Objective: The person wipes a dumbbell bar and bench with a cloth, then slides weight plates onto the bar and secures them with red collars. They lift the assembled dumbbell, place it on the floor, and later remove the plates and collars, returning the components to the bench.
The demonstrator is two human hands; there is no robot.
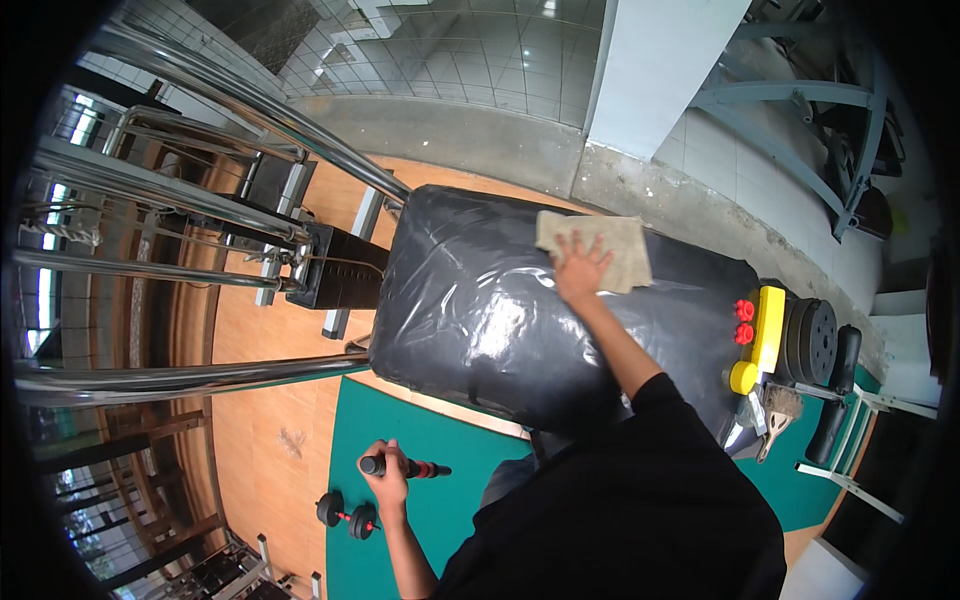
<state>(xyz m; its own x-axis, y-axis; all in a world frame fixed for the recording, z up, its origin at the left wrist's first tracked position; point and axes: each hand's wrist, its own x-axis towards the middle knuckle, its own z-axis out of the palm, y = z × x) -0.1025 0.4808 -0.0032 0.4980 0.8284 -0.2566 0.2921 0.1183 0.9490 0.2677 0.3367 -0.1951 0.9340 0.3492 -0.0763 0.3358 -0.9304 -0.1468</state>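
My left hand is closed around a short black dumbbell bar with red parts, held above the green mat. My right hand lies with fingers spread on a folded beige cloth. The cloth rests on the far side of a large padded bench with a shiny, wrinkled black cover. Below my left hand, an assembled dumbbell with black plates and red collars sits on the mat's left edge.
At the bench's right end are red collars, a yellow bottle, black weight plates and a paintbrush. Chrome bars and a weight stack stand left. A green mat covers part of the wooden floor.
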